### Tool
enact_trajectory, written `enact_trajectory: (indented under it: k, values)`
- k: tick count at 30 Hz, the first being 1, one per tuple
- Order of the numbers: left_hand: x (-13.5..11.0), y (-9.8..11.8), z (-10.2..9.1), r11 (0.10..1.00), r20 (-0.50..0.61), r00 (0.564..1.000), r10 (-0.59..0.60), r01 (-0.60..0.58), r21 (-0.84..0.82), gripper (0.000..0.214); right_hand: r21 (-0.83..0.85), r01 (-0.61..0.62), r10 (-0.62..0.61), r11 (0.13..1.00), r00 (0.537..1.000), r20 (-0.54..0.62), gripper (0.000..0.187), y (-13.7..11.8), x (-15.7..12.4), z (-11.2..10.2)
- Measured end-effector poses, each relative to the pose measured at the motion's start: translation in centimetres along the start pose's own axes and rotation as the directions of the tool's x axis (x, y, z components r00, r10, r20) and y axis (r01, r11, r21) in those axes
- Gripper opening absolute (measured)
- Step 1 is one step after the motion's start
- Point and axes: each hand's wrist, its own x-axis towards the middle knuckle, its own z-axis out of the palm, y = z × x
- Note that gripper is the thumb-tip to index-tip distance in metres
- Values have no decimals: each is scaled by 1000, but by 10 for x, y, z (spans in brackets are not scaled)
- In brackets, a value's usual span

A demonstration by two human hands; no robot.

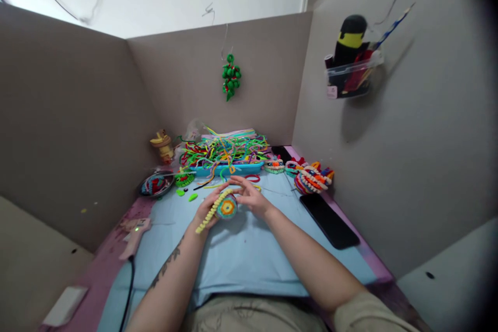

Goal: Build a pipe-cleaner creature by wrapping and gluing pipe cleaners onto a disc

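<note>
My left hand (207, 208) is closed around a small round woven piece (226, 207) with rings of orange, yellow and blue. A pale yellow twisted pipe-cleaner strip (210, 212) runs across that hand's fingers and hangs toward me. My right hand (249, 195) is just right of the piece, fingers bent, fingertips touching its top edge and the strip's far end. Both hands hover above a light blue mat (241, 254) on the pink table.
A blue tray piled with coloured pipe cleaners (223, 151) stands behind the hands. Finished woven pieces (311, 177) lie at the right, a black phone (329, 220) beside them. A glue gun (134, 236) and a metal bowl (156, 184) sit left. Cardboard walls enclose the desk.
</note>
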Motion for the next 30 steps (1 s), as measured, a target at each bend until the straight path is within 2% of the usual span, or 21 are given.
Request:
enact_trajectory:
  k: [2, 3, 4, 6, 8, 10, 14, 16, 19, 23, 27, 30]
  values:
    - [3, -1, -5, 999, 5, 1000, -3, 3, -34, 45, -2, -32, 32, 999, 996, 78, 67, -2, -1, 2]
    - [4, -2, -8, 998, 1, 1000, 3, -3, -67, 43, 4, -48, 48, 999, 996, 76, 67, -2, -1, 2]
    - [6, -1, -10, 995, -1, 1000, 8, -8, -103, 43, 21, -64, 64, 998, 997, 40, 66, 0, 0, 2]
    - [8, 0, -12, 987, 10, 1000, 9, -7, -161, 49, 87, -102, 111, 991, 988, -104, 61, 6, 2, 2]
    - [8, 0, -10, 984, 11, 1000, 24, -22, -175, 54, 169, -127, 168, 977, 951, -259, 54, 13, 5, 3]
    - [8, -3, -5, 988, -24, 997, 67, -70, -138, 56, 218, -135, 208, 966, 910, -357, 48, 18, 7, 4]
    - [10, -10, 4, 985, -143, 975, 170, -169, 19, 80, 240, -173, 262, 955, 873, -411, 39, 20, 9, 5]
    - [11, -11, 5, 982, -204, 960, 190, -182, 57, 77, 254, -171, 268, 952, 867, -420, 38, 20, 10, 2]
    - [13, -9, 4, 981, -292, 937, 193, -180, 73, 64, 212, -166, 245, 963, 864, -440, 36, 21, 12, -5]
    - [15, -7, 3, 978, -361, 909, 211, -194, 82, 52, 50, -169, 173, 984, 870, -461, 28, 21, 13, -11]
    - [15, -9, 5, 964, -396, 881, 261, -214, 159, 56, -138, -123, 53, 983, 903, -426, 33, 20, 13, -10]
    - [14, -12, 7, 954, -382, 883, 273, -197, 226, 64, -245, -61, -40, 968, 922, -385, 32, 19, 12, -8]
